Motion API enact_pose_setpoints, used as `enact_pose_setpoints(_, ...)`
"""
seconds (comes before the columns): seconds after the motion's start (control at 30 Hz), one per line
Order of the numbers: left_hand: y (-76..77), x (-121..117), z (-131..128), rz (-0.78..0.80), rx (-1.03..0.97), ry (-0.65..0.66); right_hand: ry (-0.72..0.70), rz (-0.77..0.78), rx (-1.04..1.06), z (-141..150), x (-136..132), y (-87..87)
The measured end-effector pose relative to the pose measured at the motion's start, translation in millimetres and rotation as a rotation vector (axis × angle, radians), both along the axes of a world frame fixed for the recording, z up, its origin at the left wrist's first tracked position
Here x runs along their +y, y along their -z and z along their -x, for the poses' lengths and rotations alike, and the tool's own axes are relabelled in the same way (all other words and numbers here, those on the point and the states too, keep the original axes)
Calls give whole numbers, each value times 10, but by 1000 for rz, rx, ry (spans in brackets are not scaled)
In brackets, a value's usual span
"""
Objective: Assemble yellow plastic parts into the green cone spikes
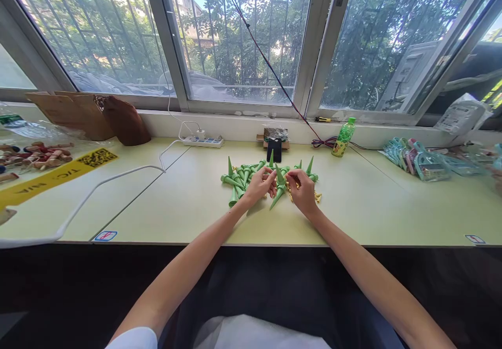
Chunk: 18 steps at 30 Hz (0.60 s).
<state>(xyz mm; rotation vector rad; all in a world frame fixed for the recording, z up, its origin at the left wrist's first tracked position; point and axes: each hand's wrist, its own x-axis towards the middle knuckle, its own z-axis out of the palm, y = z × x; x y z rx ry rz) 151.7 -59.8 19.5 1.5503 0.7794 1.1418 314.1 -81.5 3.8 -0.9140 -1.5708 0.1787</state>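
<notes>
Between my hands is a green spiked piece [280, 183] with pointed cones, one pointing up and one slanting down towards me. My left hand [260, 186] is closed at its left side, with the fingertips on it. My right hand [301, 189] is close on its right, thumb and fingers pinched together; what they hold is too small to make out. A pile of green cone-shaped pieces [239, 181] lies to the left of and behind my left hand. Small yellow pieces [318, 197] lie around and partly under my right hand.
Behind the pile lie a black phone [274, 150] and a small open box [275, 134]. A green bottle [343, 138] stands back right, near bagged pastel items [419, 160]. To the left are a power strip [203, 141], a white cable [113, 177] and a brown bag [124, 121].
</notes>
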Motion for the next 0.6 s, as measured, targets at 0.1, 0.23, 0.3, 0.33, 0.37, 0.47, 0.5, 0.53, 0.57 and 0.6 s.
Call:
enact_pose_setpoints(0.1,-13,-18,-6,34,1,66,-17,-11,14,4,-18,-13)
enact_pose_setpoints(0.23,-26,-34,-5,88,-17,95,-27,-14,4,0,-22,-20)
enact_pose_setpoints(0.3,-31,-38,2,103,-22,104,-29,-11,-5,-1,-20,-21)
enact_pose_setpoints(0.33,-32,-39,6,109,-24,108,-30,-9,-4,-1,-19,-21)
enact_pose_setpoints(0.37,-32,-39,11,117,-29,115,-33,-8,0,-2,-18,-21)
enact_pose_setpoints(0.47,-31,-36,25,155,-52,157,-42,-9,12,-5,-14,-16)
enact_pose_setpoints(0.5,-30,-35,29,167,-58,168,-41,-7,13,-6,-13,-14)
enact_pose_setpoints(0.53,-29,-34,34,177,-61,175,-39,-3,13,-8,-12,-12)
enact_pose_setpoints(0.57,-29,-33,38,185,-62,177,-36,2,13,-10,-10,-10)
enact_pose_setpoints(0.6,-29,-33,42,190,-62,177,-34,5,15,-11,-8,-8)
